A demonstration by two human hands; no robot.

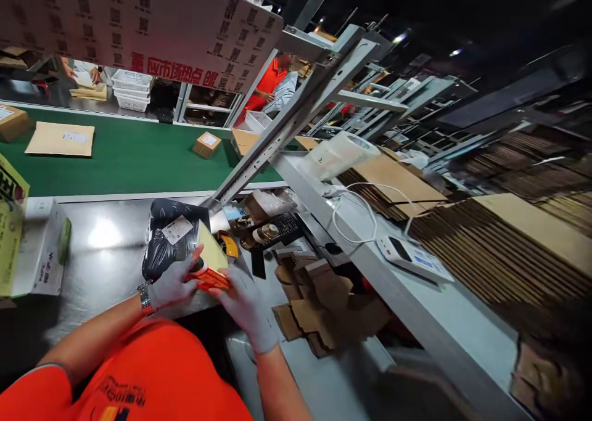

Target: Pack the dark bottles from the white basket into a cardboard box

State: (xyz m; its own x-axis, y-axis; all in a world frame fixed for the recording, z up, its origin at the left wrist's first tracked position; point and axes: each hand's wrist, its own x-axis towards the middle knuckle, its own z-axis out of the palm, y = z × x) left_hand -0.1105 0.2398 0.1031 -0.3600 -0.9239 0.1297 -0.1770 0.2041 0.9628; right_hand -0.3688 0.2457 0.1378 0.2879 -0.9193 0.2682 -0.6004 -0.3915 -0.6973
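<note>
Both my hands wear grey gloves. My left hand (172,283) and my right hand (247,307) are closed on a small yellow and orange box (211,262), one at each end, just above the steel worktable (99,267). A black plastic parcel (167,236) with a white label lies right behind the box. A watch sits on my left wrist.
A white carton (44,248) stands at the left. A green conveyor belt (129,156) carries cardboard parcels (60,138). At the right, a shelf holds stacked flat cardboard (509,242), a white scanner device (411,257) and cable. Cardboard scraps (324,304) lie below. Other people work behind the belt.
</note>
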